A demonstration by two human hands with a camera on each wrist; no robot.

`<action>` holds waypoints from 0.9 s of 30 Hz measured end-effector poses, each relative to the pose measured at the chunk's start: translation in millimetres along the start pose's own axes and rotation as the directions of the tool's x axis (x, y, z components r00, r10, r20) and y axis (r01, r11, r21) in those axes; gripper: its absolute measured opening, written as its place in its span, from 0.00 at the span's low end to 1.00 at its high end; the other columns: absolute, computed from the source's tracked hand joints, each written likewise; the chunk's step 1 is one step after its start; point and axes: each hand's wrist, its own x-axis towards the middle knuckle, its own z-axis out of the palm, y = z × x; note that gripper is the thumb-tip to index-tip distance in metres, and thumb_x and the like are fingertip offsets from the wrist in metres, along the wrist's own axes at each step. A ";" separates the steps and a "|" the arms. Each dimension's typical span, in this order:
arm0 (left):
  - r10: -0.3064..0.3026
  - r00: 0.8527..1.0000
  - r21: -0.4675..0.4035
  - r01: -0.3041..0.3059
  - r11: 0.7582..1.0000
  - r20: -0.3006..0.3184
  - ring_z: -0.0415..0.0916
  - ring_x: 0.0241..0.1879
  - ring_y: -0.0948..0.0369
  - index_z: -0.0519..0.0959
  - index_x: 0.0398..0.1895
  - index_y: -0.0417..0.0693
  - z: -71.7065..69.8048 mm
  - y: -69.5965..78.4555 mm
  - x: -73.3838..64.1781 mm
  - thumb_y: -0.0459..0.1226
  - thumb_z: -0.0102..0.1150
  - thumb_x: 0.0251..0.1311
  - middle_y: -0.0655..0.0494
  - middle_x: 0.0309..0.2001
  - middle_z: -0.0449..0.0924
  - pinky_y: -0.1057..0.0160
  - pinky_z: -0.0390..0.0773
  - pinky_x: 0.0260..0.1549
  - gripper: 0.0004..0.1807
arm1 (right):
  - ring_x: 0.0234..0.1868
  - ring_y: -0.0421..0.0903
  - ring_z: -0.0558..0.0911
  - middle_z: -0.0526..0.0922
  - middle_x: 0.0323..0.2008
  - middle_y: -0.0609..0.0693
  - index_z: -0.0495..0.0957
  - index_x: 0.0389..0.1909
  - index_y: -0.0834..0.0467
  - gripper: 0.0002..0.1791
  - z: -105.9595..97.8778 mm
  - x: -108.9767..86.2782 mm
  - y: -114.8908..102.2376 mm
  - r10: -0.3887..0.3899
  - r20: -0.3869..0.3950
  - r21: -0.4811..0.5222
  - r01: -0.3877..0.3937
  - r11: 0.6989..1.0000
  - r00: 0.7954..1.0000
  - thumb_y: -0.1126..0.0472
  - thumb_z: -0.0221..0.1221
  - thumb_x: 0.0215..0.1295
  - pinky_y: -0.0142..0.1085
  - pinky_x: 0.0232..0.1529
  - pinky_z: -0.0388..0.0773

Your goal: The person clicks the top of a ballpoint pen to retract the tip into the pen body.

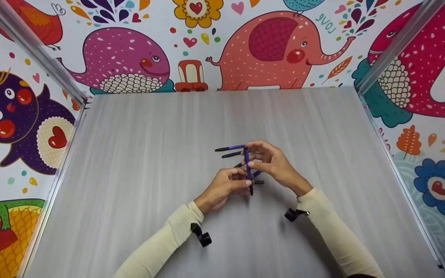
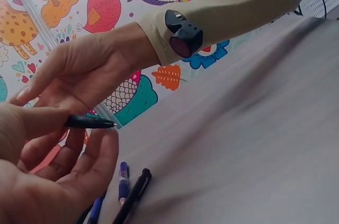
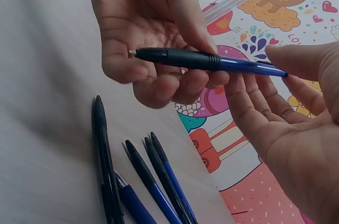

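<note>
A pen [image 1: 247, 160] with a blue barrel and black grip is held between both hands. My left hand [image 1: 222, 188] pinches its black grip [image 3: 185, 59], thumb on top and fingers curled beneath. At the blue end, my right hand [image 1: 278, 164] holds it between thumb and fingers. In the left wrist view, the pen's black tip [image 2: 90, 122] sticks out past the left thumb. Several other pens lie on the table behind and below the hands, among them a blue one [image 1: 230, 148] and a dark one [image 1: 231, 155]; the hands partly hide them.
The grey wood-grain table [image 1: 149, 135] is bordered by printed cartoon panels [image 1: 129, 58] and metal rails [image 1: 33, 50]. A black camera is strapped at each wrist. In the right wrist view, a black pen [image 3: 103, 150] lies beside several blue-and-black pens [image 3: 151, 187].
</note>
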 end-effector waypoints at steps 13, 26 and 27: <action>-0.023 1.000 -0.082 0.024 0.996 0.015 0.89 0.42 0.57 0.78 0.60 0.23 4.7 2.3 -5.4 0.25 0.68 0.70 0.50 0.45 0.89 0.51 0.90 0.49 0.19 | 0.55 0.69 0.86 0.82 0.56 0.71 0.74 0.70 0.70 0.27 -0.3 -0.6 -1.0 -0.024 -0.054 -0.060 0.021 0.998 0.998 0.72 0.68 0.73 0.37 0.44 0.89; -0.002 1.000 -0.072 0.002 0.997 -0.010 0.89 0.42 0.58 0.86 0.51 0.35 7.6 5.1 -7.8 0.27 0.70 0.67 0.51 0.43 0.90 0.56 0.90 0.42 0.11 | 0.50 0.55 0.90 0.84 0.52 0.66 0.75 0.68 0.73 0.26 -3.2 -0.5 1.1 -0.020 -0.077 -0.040 0.017 0.999 0.997 0.73 0.69 0.71 0.46 0.44 0.91; -0.001 1.000 -0.073 0.001 0.997 -0.010 0.89 0.42 0.58 0.86 0.51 0.33 6.9 5.3 -8.0 0.27 0.70 0.67 0.51 0.43 0.90 0.56 0.90 0.41 0.12 | 0.50 0.56 0.91 0.84 0.51 0.63 0.76 0.68 0.72 0.26 -3.2 -0.4 1.3 -0.014 -0.082 -0.034 0.012 0.999 0.997 0.73 0.69 0.71 0.48 0.45 0.91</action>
